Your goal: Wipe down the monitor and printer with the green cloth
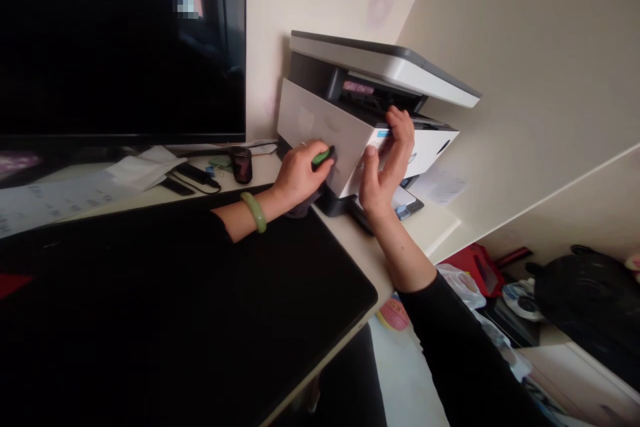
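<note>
One printer is sitting open at the corner of the bench, against the wall. What's the left hand doing?

It's clamping a green tab at the edge of the tilted front panel, with a bangle hanging on that wrist.

And the right hand?

It's staying apart from the left, fingers spread and holding nothing. It's pressing against the printer's white front edge, or at least it looks that way from this angle.

What's happening above them?

The lid is standing raised, and a dark opening is showing beneath it.

Anything lying near the hands?

Something dark, maybe a cloth, is bunching under the left hand, though the view there is poor. Loose papers are lying farther along the bench.
</note>
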Motion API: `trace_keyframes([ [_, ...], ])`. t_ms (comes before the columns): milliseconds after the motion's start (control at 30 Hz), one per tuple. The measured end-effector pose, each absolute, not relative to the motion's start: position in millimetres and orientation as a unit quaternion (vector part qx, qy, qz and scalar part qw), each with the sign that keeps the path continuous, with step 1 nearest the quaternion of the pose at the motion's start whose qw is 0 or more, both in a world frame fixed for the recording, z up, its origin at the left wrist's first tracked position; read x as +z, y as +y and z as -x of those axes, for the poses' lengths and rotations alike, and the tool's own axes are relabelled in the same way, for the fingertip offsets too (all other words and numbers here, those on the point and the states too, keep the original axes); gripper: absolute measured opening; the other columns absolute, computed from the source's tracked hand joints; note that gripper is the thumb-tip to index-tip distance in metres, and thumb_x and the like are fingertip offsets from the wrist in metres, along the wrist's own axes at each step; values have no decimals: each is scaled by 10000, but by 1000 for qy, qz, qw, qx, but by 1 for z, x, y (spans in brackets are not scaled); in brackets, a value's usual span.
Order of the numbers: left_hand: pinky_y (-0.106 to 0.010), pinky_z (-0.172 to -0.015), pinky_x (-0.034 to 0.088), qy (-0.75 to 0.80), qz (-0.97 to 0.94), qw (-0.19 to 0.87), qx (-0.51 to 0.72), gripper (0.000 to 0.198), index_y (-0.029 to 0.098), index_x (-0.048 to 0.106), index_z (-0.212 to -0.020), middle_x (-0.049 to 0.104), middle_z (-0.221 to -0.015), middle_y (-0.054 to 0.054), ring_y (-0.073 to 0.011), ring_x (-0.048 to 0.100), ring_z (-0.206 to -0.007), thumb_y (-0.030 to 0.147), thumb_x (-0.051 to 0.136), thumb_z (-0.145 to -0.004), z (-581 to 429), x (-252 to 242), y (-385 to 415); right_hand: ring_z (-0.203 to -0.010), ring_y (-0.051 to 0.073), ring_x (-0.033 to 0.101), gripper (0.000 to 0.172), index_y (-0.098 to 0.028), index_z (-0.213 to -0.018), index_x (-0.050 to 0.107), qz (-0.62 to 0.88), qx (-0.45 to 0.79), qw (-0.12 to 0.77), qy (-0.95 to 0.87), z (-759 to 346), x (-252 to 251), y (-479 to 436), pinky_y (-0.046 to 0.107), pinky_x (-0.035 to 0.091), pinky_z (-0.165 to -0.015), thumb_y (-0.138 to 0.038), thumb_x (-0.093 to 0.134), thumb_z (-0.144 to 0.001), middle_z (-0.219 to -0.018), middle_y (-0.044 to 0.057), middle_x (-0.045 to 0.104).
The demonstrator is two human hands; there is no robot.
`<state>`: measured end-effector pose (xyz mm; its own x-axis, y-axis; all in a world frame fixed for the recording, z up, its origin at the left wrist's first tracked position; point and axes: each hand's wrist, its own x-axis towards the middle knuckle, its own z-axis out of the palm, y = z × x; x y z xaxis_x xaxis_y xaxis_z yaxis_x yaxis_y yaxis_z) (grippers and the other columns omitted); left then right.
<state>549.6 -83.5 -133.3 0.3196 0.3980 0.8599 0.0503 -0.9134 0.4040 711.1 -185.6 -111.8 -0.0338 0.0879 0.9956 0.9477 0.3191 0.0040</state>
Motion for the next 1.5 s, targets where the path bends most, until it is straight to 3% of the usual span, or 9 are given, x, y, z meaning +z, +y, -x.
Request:
trace_keyframes([
  [300,-311,-860,543,80,-824,141,543,91,213,652,-936,757,-931,-20,-187,706,-883,141,706,-925,-546,-136,-91,-1613,368,443,622,-280,-1562,480,438,-385,549,-600,-710,-112,-186,791,285,-1322,-661,390,-1078,-1594,110,553],
  [467,-306,-814,523,99,-810,133,563,99,210,630,-907,731,-883,-18,-186,690,-845,145,704,-921,-546,-136,-85,-1618,316,427,534,-329,-1553,469,444,-387,552,-590,-705,-111,-188,663,315,-1374,-603,396,-1101,-1610,111,568],
  [633,-303,-807,516,62,-824,127,548,110,218,615,-897,729,-878,-5,-175,680,-819,156,703,-919,-544,-136,-86,-1606,355,451,582,-278,-1575,451,433,-401,537,-604,-710,-112,-186,791,321,-1314,-604,396,-1096,-1600,100,557],
  [800,-308,-792,504,114,-814,138,552,140,221,592,-853,717,-850,-1,-181,674,-820,158,706,-905,-544,-133,-87,-1602,308,458,535,-299,-1570,477,424,-409,546,-596,-709,-111,-186,687,347,-1346,-545,434,-1097,-1598,108,579],
  [967,-311,-806,513,79,-830,140,534,119,225,605,-869,724,-859,-1,-176,667,-807,167,702,-905,-543,-132,-91,-1621,354,440,594,-280,-1571,481,427,-384,552,-605,-711,-112,-185,770,286,-1334,-611,419,-1082,-1605,104,557],
  [1100,-319,-808,516,127,-821,148,537,159,228,578,-833,716,-855,-7,-190,671,-832,156,708,-890,-542,-130,-89,-1617,323,442,555,-333,-1583,462,431,-400,547,-596,-711,-112,-185,701,322,-1354,-588,407,-1093,-1607,90,566],
  [1267,-313,-794,516,83,-844,146,509,137,227,593,-854,721,-850,-1,-177,662,-795,171,712,-894,-541,-132,-91,-1632,346,429,604,-289,-1580,457,448,-387,538,-599,-710,-112,-187,762,304,-1332,-625,375,-1084,-1613,111,544],
  [1500,-317,-775,497,133,-824,144,532,153,225,582,-836,719,-837,-4,-185,669,-803,163,714,-885,-542,-132,-93,-1609,350,468,610,-273,-1536,508,449,-387,552,-586,-708,-111,-186,763,319,-1324,-651,400,-1070,-1584,118,578],
])
